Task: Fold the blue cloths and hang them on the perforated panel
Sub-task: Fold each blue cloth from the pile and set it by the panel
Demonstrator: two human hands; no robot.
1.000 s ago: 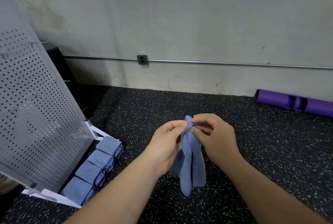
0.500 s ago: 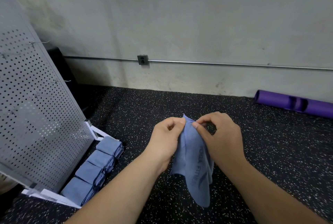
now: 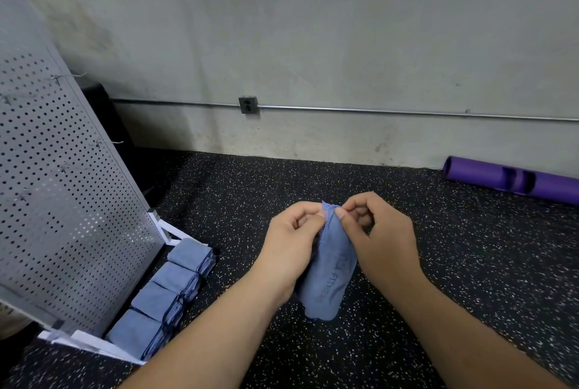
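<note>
The person holds one soft blue microfibre cloth with dark printed lettering (image 3: 329,276) up in front of them, to the right of the leaning grey perforated metal panel (image 3: 62,200) and well apart from it. Both hands grasp its top edge. The left hand (image 3: 291,241) pinches the stitched hem between thumb and forefinger, and the right hand (image 3: 376,238) pinches it just beside, fingers curled in. The cloth hangs bunched between the wrists. I cannot tell whether its lower end touches the dark speckled rubber floor (image 3: 438,294).

This looks to me like the start of a fold, with the hands hunting for the corners. Done well, the pinches would slide apart along the hem until each holds a corner. The edge should stay taut so the cloth drops flat before it is doubled.

Four folded blue cloths (image 3: 169,294) lie in a row at the foot of the panel, and their size is the one to match. Thin wire hooks (image 3: 106,142) stick out from the panel's face, so I'd keep the fold neat and narrow for hanging.
</note>
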